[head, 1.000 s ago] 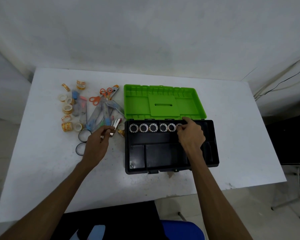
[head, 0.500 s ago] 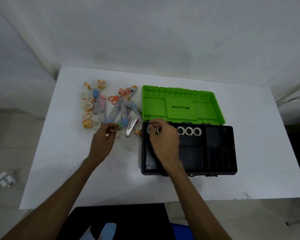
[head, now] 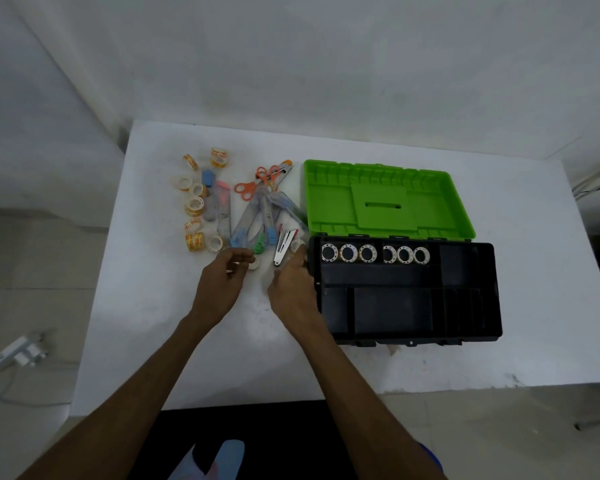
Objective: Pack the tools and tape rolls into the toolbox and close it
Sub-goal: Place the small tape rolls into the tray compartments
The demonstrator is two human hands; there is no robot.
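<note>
Withdrawn from the toolbox (head: 409, 306), right hand (head: 291, 289) touches a tape roll (head: 297, 244); left hand (head: 222, 285) pinches another roll (head: 254, 263).

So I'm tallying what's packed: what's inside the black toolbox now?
Six tape rolls stand in the back row of the toolbox. Its other compartments look bare; the near-left corner is hidden by the right hand.

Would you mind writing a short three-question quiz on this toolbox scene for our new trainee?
1. How many tape rolls stand in the back row of the toolbox?
2. True or false: the green lid is shut.
3. The orange scissors lie: A) in the toolbox, B) on the table left of it, C) in the right hand.

Key: 1. Six. 2. False, it is open. 3. B.
</note>
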